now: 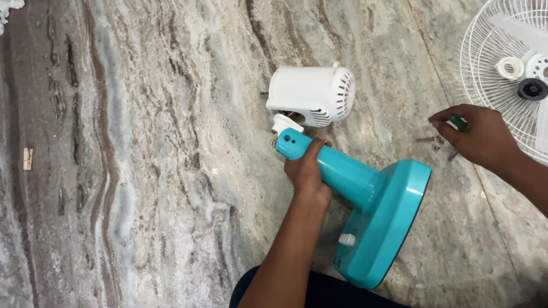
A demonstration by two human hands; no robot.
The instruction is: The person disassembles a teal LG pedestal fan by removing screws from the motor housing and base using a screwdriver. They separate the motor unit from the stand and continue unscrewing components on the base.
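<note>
The left hand [307,171] reaches forward from the lower middle, forearm straight, its grip curled shut, knuckles up. The right hand [476,137] comes in from the right edge, wrist bent, fingers closed low with its back upward.

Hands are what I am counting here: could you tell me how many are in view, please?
2. The left hand grips the neck of the teal fan stand lying on the stone floor. The right hand holds a green-handled tool beside loose screws. None seem hidden.

glossy teal plastic stand [371,199], polished marble floor [142,142]
</note>
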